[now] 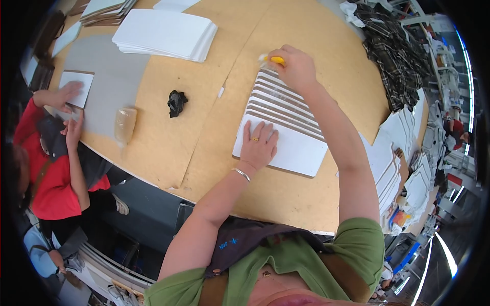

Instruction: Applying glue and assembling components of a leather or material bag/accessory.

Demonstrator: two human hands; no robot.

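the right hand (pixel 296 69) pinches a small yellow tool (pixel 277 60) at the far end of the fanned white cards (pixel 286 109); the left hand (pixel 259 145), fingers spread flat, presses the nearest card, the row running away across the worktop (pixel 168 127)

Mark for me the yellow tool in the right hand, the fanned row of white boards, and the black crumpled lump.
yellow tool (pixel 277 60), head view, its yellow end showing by the fingers.
fanned row of white boards (pixel 301 153), head view, bare face of the nearest board.
black crumpled lump (pixel 176 102), head view, its middle.
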